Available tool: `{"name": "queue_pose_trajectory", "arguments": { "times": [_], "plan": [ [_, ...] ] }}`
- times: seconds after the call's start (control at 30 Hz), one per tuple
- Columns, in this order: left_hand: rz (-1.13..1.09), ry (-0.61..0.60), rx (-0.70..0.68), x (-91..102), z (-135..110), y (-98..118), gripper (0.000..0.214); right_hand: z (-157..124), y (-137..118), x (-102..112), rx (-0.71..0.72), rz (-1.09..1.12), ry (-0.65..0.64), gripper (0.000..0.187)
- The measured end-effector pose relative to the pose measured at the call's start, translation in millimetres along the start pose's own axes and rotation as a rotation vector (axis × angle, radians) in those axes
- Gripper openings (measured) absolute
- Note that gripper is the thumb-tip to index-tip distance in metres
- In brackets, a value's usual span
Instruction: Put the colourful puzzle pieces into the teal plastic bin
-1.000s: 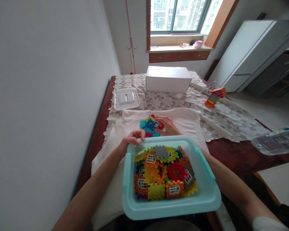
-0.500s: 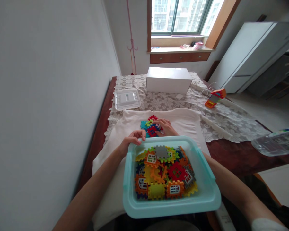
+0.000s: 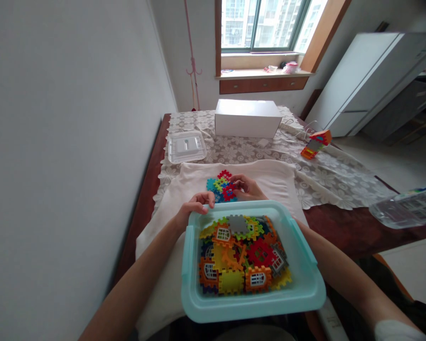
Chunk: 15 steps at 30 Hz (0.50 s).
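Note:
A light teal plastic bin (image 3: 252,305) full of colourful interlocking building tiles is close in front of me. My left hand (image 3: 197,206) is closed on its far left corner, thumb and fingers at the rim. Beyond the bin, my right hand (image 3: 247,187) pinches a red square tile (image 3: 229,192) with a window opening, above a small pile of tiles. In that pile lie a teal tile (image 3: 210,184), a lime green tile (image 3: 220,183) and another red tile (image 3: 224,174). My right fingertips partly cover the pile, and the bin's far rim hides its near edge.
A white cloth (image 3: 270,175) lies under the pile on a lace tablecloth (image 3: 248,151). A clear lid (image 3: 187,147) is at the far left, a white box (image 3: 246,121) at the back. An assembled tile house (image 3: 315,144) and a clear plastic container (image 3: 408,208) are to the right.
My right hand has shifted slightly right, and the red tile in its fingers has lifted and tilted from the pile. My left hand and the bin stay in place.

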<state>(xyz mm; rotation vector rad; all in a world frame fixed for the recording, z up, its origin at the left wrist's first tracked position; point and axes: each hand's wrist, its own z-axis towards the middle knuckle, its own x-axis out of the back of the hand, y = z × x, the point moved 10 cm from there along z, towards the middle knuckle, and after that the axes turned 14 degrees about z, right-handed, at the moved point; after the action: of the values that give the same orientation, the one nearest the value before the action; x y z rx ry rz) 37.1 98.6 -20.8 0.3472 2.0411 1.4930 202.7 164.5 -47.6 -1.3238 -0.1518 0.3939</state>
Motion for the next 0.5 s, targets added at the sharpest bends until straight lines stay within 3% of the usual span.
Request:
{"name": "queue_pose_trajectory", "arguments": {
  "times": [0.13, 0.23, 0.33, 0.43, 0.5],
  "plan": [
    [0.001, -0.004, 0.001, 0.3, 0.6, 0.0, 0.022, 5.1, -2.2, 12.4, 0.002, 0.029, 0.076, 0.032],
    [-0.001, -0.007, -0.002, 1.3, 1.5, -1.4, 0.022, 10.5, -9.8, 31.6, -0.006, 0.223, 0.165, 0.032],
    [-0.003, -0.001, -0.004, 2.3, 1.6, -2.3, 0.023, 8.9, -33.0, 49.2, 0.039, 0.4, 0.251, 0.034],
    [-0.002, 0.0, 0.002, 1.8, 1.1, -2.5, 0.023, 0.2, -66.2, 47.3, 0.075, 0.485, 0.199, 0.036],
    [0.002, -0.008, -0.002, 0.6, 0.8, -1.5, 0.023, -6.8, -83.9, 33.2, 0.05, 0.498, 0.066, 0.038]
  ]
}}
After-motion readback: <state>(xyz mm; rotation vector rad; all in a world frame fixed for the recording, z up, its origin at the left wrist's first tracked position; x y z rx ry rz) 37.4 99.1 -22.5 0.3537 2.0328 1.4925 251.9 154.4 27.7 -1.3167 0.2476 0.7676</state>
